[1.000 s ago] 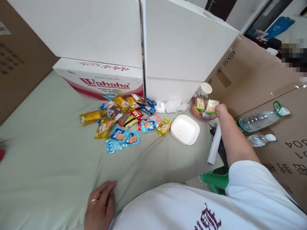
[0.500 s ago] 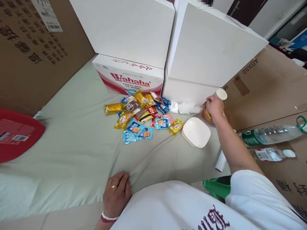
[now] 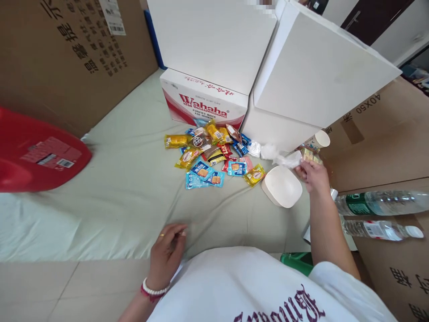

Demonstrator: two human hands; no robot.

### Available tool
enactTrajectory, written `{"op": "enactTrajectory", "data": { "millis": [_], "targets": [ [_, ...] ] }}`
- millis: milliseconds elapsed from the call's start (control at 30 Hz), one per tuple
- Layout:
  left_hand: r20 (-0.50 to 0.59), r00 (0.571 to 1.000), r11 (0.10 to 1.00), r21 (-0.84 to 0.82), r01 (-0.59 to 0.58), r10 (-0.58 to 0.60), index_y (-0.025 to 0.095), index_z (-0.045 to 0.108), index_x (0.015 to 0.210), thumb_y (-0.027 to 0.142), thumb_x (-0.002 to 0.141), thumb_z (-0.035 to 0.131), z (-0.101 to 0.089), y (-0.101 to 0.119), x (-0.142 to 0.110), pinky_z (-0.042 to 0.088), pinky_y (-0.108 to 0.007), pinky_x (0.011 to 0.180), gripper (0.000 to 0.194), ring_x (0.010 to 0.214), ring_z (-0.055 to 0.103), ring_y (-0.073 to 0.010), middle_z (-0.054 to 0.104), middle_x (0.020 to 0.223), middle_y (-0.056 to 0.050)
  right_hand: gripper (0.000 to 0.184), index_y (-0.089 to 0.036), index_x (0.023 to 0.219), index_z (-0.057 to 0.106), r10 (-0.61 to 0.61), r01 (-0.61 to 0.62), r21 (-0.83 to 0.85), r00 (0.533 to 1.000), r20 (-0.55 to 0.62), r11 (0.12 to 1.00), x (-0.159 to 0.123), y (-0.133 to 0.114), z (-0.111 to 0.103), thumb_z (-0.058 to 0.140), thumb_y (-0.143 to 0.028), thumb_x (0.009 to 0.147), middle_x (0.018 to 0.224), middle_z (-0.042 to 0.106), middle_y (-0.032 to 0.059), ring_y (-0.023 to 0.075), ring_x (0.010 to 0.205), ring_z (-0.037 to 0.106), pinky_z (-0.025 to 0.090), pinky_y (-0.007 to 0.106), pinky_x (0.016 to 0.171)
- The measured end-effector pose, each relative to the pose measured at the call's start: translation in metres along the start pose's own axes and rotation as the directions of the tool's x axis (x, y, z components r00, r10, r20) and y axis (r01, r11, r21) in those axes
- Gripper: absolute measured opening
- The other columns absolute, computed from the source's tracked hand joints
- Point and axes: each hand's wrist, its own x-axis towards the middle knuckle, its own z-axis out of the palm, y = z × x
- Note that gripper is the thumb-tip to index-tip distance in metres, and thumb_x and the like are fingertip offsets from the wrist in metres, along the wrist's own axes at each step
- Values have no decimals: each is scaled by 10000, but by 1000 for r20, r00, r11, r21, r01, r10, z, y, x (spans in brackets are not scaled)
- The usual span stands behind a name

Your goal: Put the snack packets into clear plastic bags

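My right hand reaches to the far right of the cloth-covered surface, its fingers closed on a crumpled translucent plastic bag. Just behind the fingers are yellow-green snack packs, partly covered by the hand. A white plastic bowl sits left of the right wrist. Left of the bowl lies a pile of wrapped snacks: a yellow packet, light blue packets and brown, red and dark blue ones. My left hand, with a ring and bracelets, rests near the front edge, fingers curled and nothing seen in them.
A white Wahaha carton and white boxes stand behind the pile. Cardboard walls flank both sides. A paper cup is at the back right; two water bottles lie along the right. A red container is at left.
My right hand has left the snack packs, moved to the white plastic by the boxes, and drawn a translucent bag rightward. The view has swung left, bringing in the red container.
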Motion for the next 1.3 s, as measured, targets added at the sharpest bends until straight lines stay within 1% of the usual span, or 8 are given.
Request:
{"op": "enactTrajectory", "data": {
  "millis": [100, 333, 533, 767, 933, 1067, 1200, 1300],
  "targets": [
    [159, 987, 985, -171, 3, 24, 196, 702, 965, 330, 998, 523, 12, 38, 21, 524, -256, 679, 226, 758, 632, -140, 665, 838, -36, 416, -227, 799, 574, 88, -221, 450, 951, 298, 865, -75, -11, 20, 782, -580, 728, 589, 579, -34, 59, 378, 282, 176, 206, 357],
    [-14, 977, 973, -92, -213, 212, 215, 531, 1407, 649, 801, 721, 58, 89, 67, 521, -429, 971, 769, 1283, 525, -297, 521, 1406, -187, 452, -199, 754, 565, 107, -502, 513, 779, 617, 697, -167, -29, 89, 843, -553, 718, 558, 590, -43, 14, 351, 287, 155, 145, 332],
    [145, 989, 981, -185, 52, -25, 207, 717, 1045, 333, 899, 621, 65, 67, 75, 490, -360, 891, 215, 938, 656, -212, 730, 986, -68, 504, -196, 771, 568, 155, -579, 454, 716, 681, 677, -156, -28, 95, 892, -562, 646, 515, 554, -63, 11, 335, 279, 128, 132, 310],
    [85, 911, 772, -502, 390, -405, 195, 629, 821, 375, 816, 640, 63, 51, 67, 417, -246, 672, 180, 674, 503, -122, 583, 715, 37, 527, -270, 1077, 622, 38, -369, 640, 883, 468, 674, -132, -30, 87, 822, -605, 722, 876, 738, 13, 94, 527, 581, 424, 171, 399],
    [-9, 911, 784, -513, 350, -413, 195, 602, 882, 369, 736, 761, 70, 70, 60, 433, -232, 682, 278, 713, 520, -110, 593, 809, 27, 423, -263, 1075, 708, -219, -83, 448, 783, 582, 890, -173, -35, 118, 817, -520, 757, 1059, 728, 59, 207, 930, 675, 571, 287, 692],
    [217, 890, 666, -599, 445, -400, 189, 629, 974, 435, 690, 829, 62, 74, 63, 392, -209, 563, 425, 616, 476, -80, 565, 800, 39, 308, -225, 851, 724, -196, -143, 464, 771, 606, 874, -179, -28, 137, 813, -502, 752, 884, 710, 24, 176, 827, 655, 548, 295, 753],
    [603, 746, 620, -479, 622, -283, 154, 699, 901, 462, 575, 908, 36, 55, 76, 341, -202, 515, 495, 578, 456, -77, 562, 710, 40, 366, -202, 796, 702, -50, -407, 458, 702, 710, 790, -154, -24, 119, 877, -504, 686, 781, 705, 7, 126, 646, 617, 532, 245, 607],
    [672, 698, 667, -403, 626, -249, 143, 706, 813, 482, 595, 884, 23, 36, 86, 372, -223, 554, 441, 597, 495, -98, 586, 670, 20, 410, -186, 758, 671, 42, -499, 414, 675, 737, 762, -141, -24, 107, 907, -505, 652, 602, 609, -44, 60, 441, 466, 372, 167, 380]
  ]
}}
